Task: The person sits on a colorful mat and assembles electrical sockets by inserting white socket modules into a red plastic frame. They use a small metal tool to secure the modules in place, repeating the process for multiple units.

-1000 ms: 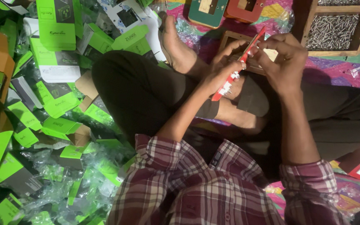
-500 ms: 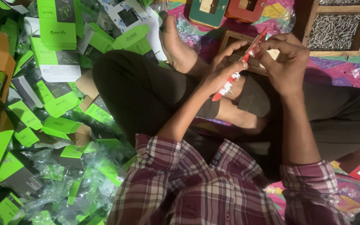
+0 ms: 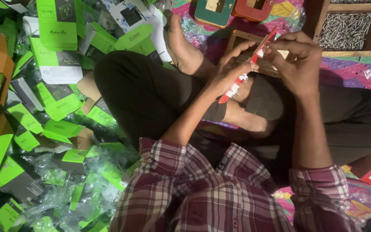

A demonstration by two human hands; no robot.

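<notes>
Both hands pinched my red plate (image 3: 246, 64) edge-on over my lap: left hand (image 3: 232, 68) at its lower half, right hand (image 3: 295, 60) near the top, long axis slanting up-right; fittings probably white.

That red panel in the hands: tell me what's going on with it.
A person sits cross-legged on a patterned cloth, holding a thin red panel edge-up over the lap. The left hand grips its lower part, the right hand pinches its upper end. A wooden tray of screws lies ahead on the right; green boxes and clear wrappers are heaped to the left.
</notes>
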